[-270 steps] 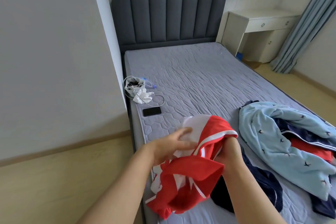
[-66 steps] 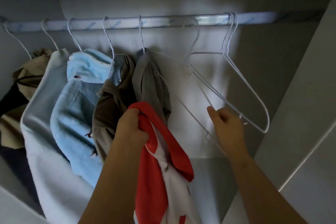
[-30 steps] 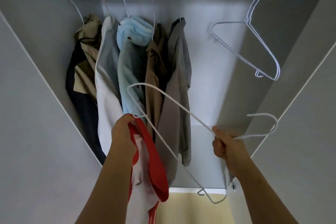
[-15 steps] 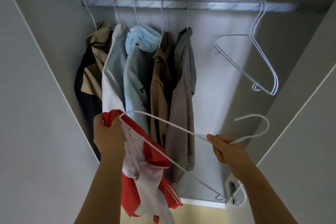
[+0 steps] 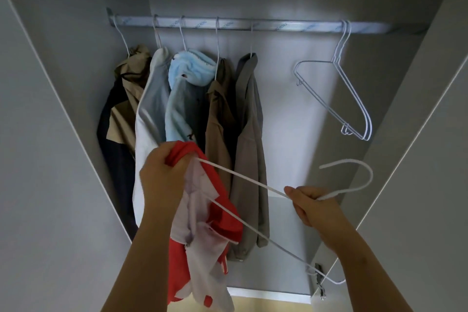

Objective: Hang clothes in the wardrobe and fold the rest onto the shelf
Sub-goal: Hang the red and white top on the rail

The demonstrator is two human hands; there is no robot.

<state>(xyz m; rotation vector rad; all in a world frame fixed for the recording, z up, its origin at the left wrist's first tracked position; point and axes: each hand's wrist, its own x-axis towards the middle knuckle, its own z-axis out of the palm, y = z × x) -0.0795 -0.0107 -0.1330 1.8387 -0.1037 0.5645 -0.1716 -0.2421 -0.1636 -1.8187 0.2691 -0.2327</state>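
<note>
Two hands meet below the rail [image 5: 253, 25]: the left hand [image 5: 162, 180] bunches the red-and-white garment [image 5: 202, 223] in curled fingers, and the right hand [image 5: 311, 205] pinches a white hanger [image 5: 243, 177] at its neck. Beyond, hung clothes [image 5: 220, 121] fill the rail's left part, with spare hangers [image 5: 353, 95] near its right end.

1. The red-and-white garment [image 5: 202, 223] hung bunched and crumpled from its gripped top edge, in front of the hung clothes [image 5: 220, 121] on the rail [image 5: 278, 26].
2. The white wire hanger [image 5: 243, 177] lay tilted, its left shoulder tucked inside the garment, hook pointing right.
</note>
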